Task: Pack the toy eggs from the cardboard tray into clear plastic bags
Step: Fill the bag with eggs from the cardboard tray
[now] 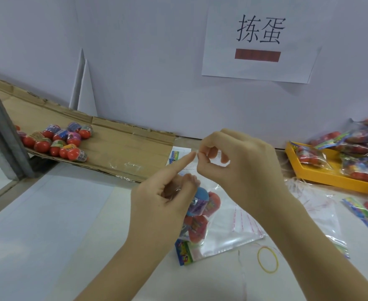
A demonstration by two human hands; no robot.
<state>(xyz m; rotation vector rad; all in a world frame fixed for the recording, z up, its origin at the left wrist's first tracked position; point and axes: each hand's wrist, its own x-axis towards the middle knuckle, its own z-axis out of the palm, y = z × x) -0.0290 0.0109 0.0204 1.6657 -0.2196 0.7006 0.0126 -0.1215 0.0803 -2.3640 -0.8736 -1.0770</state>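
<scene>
Right hand [239, 168] up over the bench [37, 235], thumb and forefinger nipped tight on a pale sliver [197, 152], too fine to name, the other fingers loosely curled behind. Just below it, the left hand [161, 205] had its forefinger [185, 161] stretched straight up, the tip almost meeting that pinch, while the rest of its fingers were curled round the gathered neck of a clear plastic bag [198, 241]. That bag hung down to the bench with toy eggs [213, 198] inside, red ones and a blue one, and a colourful card [184, 253] lay at its foot.

Flat empty bags [239, 233] lay beneath, and a yellow rubber band [267, 259] sat just beside them, nearer the person. Further left, the cardboard tray [118, 140] sloped along the wall with a cluster of loose eggs [59, 140] bunched at its left end. Off to the right, a yellow tray [309, 172] carried filled bags [361, 148], with thin strands [296, 185] strewn in front of it. On the wall above hung a paper sign [259, 44].
</scene>
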